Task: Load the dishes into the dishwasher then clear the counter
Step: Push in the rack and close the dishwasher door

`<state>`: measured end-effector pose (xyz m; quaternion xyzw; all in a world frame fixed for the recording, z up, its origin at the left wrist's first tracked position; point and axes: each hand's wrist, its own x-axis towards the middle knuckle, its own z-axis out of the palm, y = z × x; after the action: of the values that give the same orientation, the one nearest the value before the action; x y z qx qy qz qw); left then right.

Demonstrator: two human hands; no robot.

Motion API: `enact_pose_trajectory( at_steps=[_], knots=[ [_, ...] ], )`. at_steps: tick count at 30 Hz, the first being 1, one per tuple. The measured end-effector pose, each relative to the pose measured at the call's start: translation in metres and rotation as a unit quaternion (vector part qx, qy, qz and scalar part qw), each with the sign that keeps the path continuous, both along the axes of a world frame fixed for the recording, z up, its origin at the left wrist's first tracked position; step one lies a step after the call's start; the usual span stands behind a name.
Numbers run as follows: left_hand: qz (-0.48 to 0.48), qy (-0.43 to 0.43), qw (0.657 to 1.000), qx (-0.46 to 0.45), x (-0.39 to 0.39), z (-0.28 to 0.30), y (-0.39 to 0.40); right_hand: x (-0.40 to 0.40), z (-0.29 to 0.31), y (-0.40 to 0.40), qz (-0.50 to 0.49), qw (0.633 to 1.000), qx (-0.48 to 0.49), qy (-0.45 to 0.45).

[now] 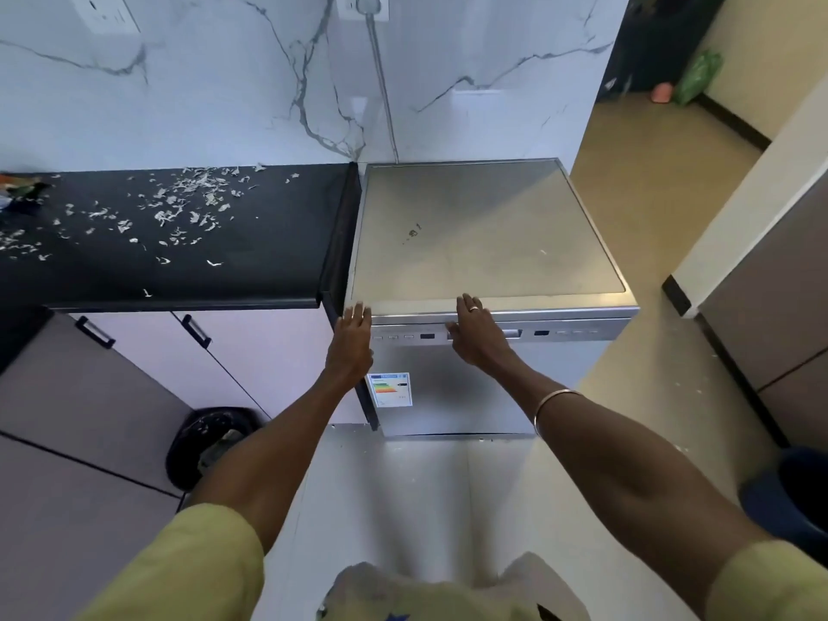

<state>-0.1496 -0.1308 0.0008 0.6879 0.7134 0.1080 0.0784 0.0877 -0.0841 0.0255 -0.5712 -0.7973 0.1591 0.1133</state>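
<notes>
A silver freestanding dishwasher (484,235) stands against the marble wall with its door up against the body. My left hand (354,338) lies with straight fingers on the door's top left corner. My right hand (475,333) presses flat against the control strip near the door handle (513,334), fingertips at the top edge. The black counter (251,262) to the left is strewn with several pale scraps (179,208). No dishes are in view.
A black bin (210,441) with scraps inside sits on the floor by the grey cabinets (112,396). A blue bucket (788,495) stands at the right. A tall unit (761,316) flanks the right. Colourful items (22,190) lie at the counter's far left.
</notes>
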Motion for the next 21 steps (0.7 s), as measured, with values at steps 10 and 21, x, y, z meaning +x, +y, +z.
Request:
enact_pose_trajectory(
  at_steps=[10,21],
  knots=[
    [-0.032,0.081,0.99,0.108,-0.013,-0.064,0.045,-0.002,-0.07,0.03,0.013,0.996,0.082,-0.027],
    [-0.073,0.116,0.963,0.231,-0.031,-0.08,0.06,-0.01,-0.102,0.03,-0.024,0.976,0.211,-0.05]
  ],
)
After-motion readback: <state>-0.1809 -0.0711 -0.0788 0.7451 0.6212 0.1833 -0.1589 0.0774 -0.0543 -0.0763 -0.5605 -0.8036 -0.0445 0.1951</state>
